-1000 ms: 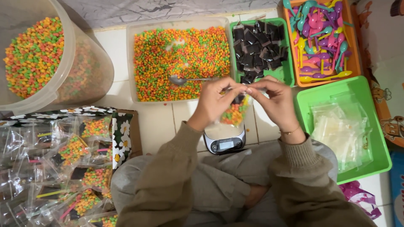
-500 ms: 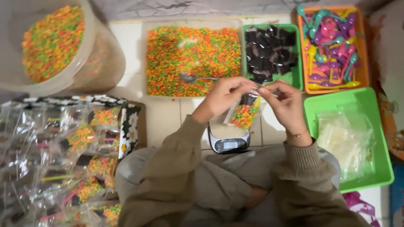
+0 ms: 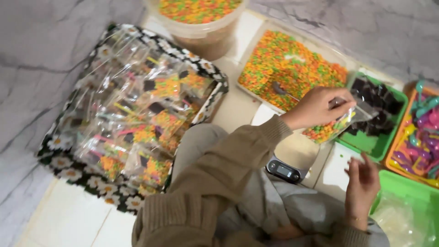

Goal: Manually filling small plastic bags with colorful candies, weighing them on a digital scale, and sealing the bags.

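Note:
My left hand [image 3: 320,107] pinches the top of a small clear bag [image 3: 336,126] partly filled with orange, green and yellow bits, holding it above a small digital scale [image 3: 286,170]. My right hand [image 3: 363,183] hangs empty with fingers apart, lower right, near the edge of a green tray [image 3: 388,183] of clear empty bags. Behind the held bag lies a clear tray [image 3: 292,64] of the same coloured bits with a metal spoon [image 3: 281,89] in it.
A flower-patterned box [image 3: 123,114] at left holds several filled clear bags. A big tub [image 3: 196,18] of coloured bits stands at the top. A green tray [image 3: 375,137] of dark square pieces and an orange tray [image 3: 418,142] of coloured plastic spoons sit at right.
Both hands were together on the bag over the scale; now my right hand has let go and dropped to the right. The view has swung left toward the patterned box.

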